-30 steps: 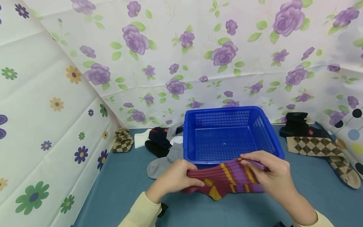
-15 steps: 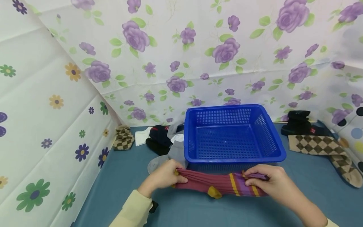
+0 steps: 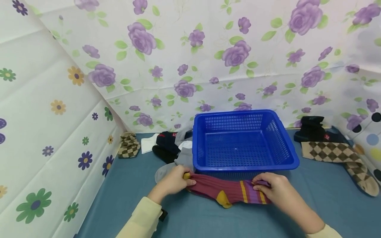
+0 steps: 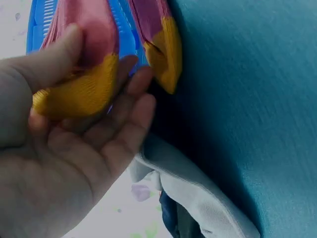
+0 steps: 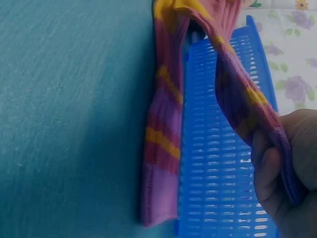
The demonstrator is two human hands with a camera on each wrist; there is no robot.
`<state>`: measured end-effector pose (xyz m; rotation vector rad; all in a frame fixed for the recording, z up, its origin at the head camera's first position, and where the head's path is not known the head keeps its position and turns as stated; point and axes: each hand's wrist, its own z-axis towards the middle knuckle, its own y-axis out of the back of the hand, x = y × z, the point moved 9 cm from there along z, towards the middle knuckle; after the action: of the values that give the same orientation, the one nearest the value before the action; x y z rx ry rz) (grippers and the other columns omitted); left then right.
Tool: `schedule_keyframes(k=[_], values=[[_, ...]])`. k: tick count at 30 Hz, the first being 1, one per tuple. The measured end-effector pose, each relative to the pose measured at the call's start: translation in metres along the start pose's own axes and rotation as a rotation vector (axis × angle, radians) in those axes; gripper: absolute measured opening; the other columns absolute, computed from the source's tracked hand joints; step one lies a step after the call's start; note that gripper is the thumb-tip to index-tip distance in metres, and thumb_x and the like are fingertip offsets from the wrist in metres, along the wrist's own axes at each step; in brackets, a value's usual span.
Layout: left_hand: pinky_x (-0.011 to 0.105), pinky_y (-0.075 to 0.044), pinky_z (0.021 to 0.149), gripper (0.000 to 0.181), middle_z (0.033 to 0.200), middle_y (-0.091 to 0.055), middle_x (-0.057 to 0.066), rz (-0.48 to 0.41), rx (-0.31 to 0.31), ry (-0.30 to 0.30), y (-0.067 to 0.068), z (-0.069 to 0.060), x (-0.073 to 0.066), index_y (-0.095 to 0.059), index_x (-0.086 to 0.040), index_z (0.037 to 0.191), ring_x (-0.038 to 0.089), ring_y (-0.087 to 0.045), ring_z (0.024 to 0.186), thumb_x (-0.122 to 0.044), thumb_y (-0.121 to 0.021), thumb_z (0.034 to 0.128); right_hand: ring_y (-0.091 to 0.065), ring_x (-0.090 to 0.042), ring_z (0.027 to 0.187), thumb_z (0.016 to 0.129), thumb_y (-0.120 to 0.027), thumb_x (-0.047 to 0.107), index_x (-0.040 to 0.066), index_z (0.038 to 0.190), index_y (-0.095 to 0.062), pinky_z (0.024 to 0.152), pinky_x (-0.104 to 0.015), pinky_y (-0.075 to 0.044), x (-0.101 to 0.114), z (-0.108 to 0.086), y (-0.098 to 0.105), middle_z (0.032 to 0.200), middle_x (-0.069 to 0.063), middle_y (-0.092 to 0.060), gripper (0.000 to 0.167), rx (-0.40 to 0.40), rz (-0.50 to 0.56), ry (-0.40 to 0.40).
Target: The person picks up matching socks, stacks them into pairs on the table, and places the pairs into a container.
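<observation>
We see one striped maroon sock (image 3: 212, 181) stretching left to right, nearer than the blue basket (image 3: 247, 168); the left hand (image 3: 174, 181) pinches its toe, the right hand (image 3: 276, 189) its cuff.

The left hand (image 3: 172, 181) partly hides a grey sock (image 3: 164, 171).

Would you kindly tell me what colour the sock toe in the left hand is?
The sock toe is mustard yellow, showing best in the left wrist view.
</observation>
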<state>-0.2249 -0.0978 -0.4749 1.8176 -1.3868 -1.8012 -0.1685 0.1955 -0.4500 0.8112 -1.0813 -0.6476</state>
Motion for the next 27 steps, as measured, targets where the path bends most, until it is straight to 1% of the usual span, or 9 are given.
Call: schedule_keyframes(k=[3,7,8,11,15,18,23,25,27], values=[[0.027,-0.048,0.055,0.01,0.069,-0.058,0.0,-0.08,0.002,0.017,0.001,-0.002,0.002,-0.063,-0.014,0.08,0.013,-0.058,0.061,-0.021,-0.069,0.0853,-0.063,0.0,0.078,0.077,-0.076,0.017,0.029,0.082,-0.068,0.066,-0.023,-0.053,-0.007,0.0,-0.003,0.08,0.017,-0.066,0.015,0.012,0.012,-0.053],[0.037,-0.054,0.053,0.015,0.064,-0.061,0.007,-0.203,0.06,0.048,-0.004,-0.006,0.004,-0.06,-0.007,0.075,0.02,-0.066,0.053,-0.015,-0.069,0.0849,-0.063,-0.001,0.078,0.076,-0.077,0.017,0.032,0.081,-0.068,0.065,-0.025,-0.053,-0.018,-0.001,-0.001,0.079,0.019,-0.066,0.018,0.01,0.059,-0.111],[0.038,-0.055,0.053,0.017,0.063,-0.061,0.008,-0.213,0.065,0.054,-0.005,-0.007,0.005,-0.059,-0.006,0.073,0.02,-0.066,0.052,-0.014,-0.069,0.0844,-0.063,-0.001,0.078,0.075,-0.078,0.017,0.033,0.081,-0.068,0.065,-0.025,-0.053,-0.02,-0.001,-0.001,0.079,0.019,-0.066,0.019,0.009,0.064,-0.118],[0.034,-0.054,0.05,0.019,0.063,-0.06,0.007,-0.188,0.05,0.07,-0.008,-0.006,0.008,-0.059,-0.007,0.07,0.019,-0.065,0.051,-0.014,-0.071,0.0827,-0.063,-0.001,0.078,0.076,-0.077,0.018,0.033,0.081,-0.068,0.067,-0.027,-0.054,-0.022,0.002,-0.004,0.079,0.019,-0.066,0.018,0.033,0.051,-0.116],[0.028,-0.051,0.046,0.017,0.064,-0.058,0.005,-0.139,-0.005,0.082,-0.011,-0.003,0.01,-0.06,-0.008,0.072,0.018,-0.064,0.05,-0.014,-0.073,0.0811,-0.062,-0.002,0.078,0.078,-0.075,0.02,0.03,0.082,-0.068,0.069,-0.029,-0.054,-0.024,0.006,-0.014,0.079,0.017,-0.066,0.013,0.087,0.004,-0.114],[0.028,-0.05,0.045,0.016,0.064,-0.058,0.004,-0.122,-0.036,0.089,-0.012,-0.001,0.011,-0.06,-0.009,0.073,0.017,-0.063,0.049,-0.014,-0.073,0.0803,-0.061,-0.002,0.078,0.079,-0.075,0.02,0.028,0.082,-0.068,0.068,-0.029,-0.054,-0.028,0.007,-0.02,0.08,0.015,-0.066,0.01,0.112,-0.006,-0.128],[0.026,-0.051,0.046,0.014,0.069,-0.058,0.005,-0.129,-0.046,0.098,-0.013,0.0,0.014,-0.062,-0.009,0.078,0.016,-0.063,0.051,-0.014,-0.075,0.0792,-0.061,-0.003,0.078,0.081,-0.073,0.022,0.027,0.085,-0.068,0.069,-0.031,-0.053,-0.036,0.006,-0.023,0.082,0.012,-0.067,0.008,0.104,-0.015,-0.151],[0.025,-0.051,0.046,0.013,0.073,-0.058,0.007,-0.146,-0.05,0.101,-0.012,0.0,0.014,-0.064,-0.007,0.085,0.016,-0.063,0.052,-0.012,-0.075,0.0789,-0.061,-0.004,0.078,0.081,-0.073,0.023,0.026,0.087,-0.069,0.069,-0.032,-0.053,-0.038,0.006,-0.022,0.084,0.011,-0.068,0.008,0.086,-0.022,-0.154],[0.025,-0.051,0.046,0.019,0.078,-0.058,0.008,-0.151,-0.062,0.107,-0.01,0.001,0.014,-0.065,-0.006,0.093,0.016,-0.063,0.053,-0.012,-0.075,0.0787,-0.061,-0.005,0.079,0.082,-0.072,0.023,0.025,0.089,-0.069,0.069,-0.034,-0.053,-0.039,0.006,-0.022,0.085,0.009,-0.069,0.008,0.066,-0.027,-0.152]])
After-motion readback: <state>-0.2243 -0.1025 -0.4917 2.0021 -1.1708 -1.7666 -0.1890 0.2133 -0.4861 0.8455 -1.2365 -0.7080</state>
